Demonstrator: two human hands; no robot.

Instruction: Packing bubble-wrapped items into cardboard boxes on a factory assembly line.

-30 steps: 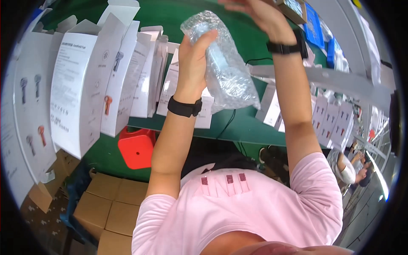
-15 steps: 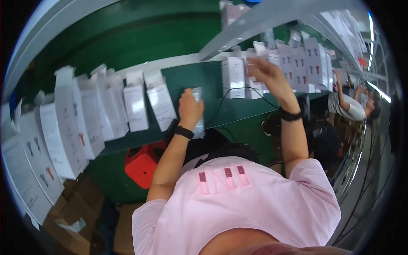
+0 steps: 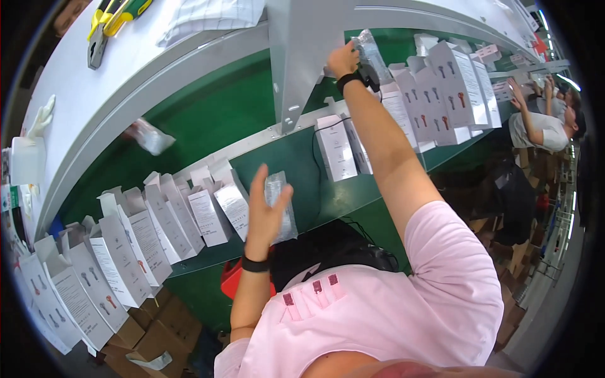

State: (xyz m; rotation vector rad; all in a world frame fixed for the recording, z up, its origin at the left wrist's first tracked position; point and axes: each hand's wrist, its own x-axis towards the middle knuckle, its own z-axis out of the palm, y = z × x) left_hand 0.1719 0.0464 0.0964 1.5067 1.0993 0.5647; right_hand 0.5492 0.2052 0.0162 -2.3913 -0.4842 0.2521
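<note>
My left hand [image 3: 268, 211] hovers with fingers apart, holding nothing. Beside it a clear plastic-wrapped packet [image 3: 287, 220] lies on the green bench, its contents not readable. Stretched far forward past the row of boxes, my right hand [image 3: 343, 60] has its fingers closed at the edge of another clear plastic packet [image 3: 373, 55]. Left of my left hand stand white cartons [image 3: 232, 205] with open top flaps. By my right forearm stands another white carton [image 3: 336, 150], with a black cable [image 3: 315, 142] looping past it.
A grey upright post [image 3: 296, 57] rises from the bench's back rail. On the white shelf lie yellow-handled pliers [image 3: 104, 31]. Across the bench, a co-worker's blurred hand [image 3: 130, 132] has a clear packet [image 3: 153, 138]. A red stool [image 3: 232, 282] and cardboard boxes [image 3: 170, 321] stand below.
My right hand has reached farther forward to a packet beyond the cartons. My left hand has come off the packet on the bench and spread its fingers. The view has shifted.
</note>
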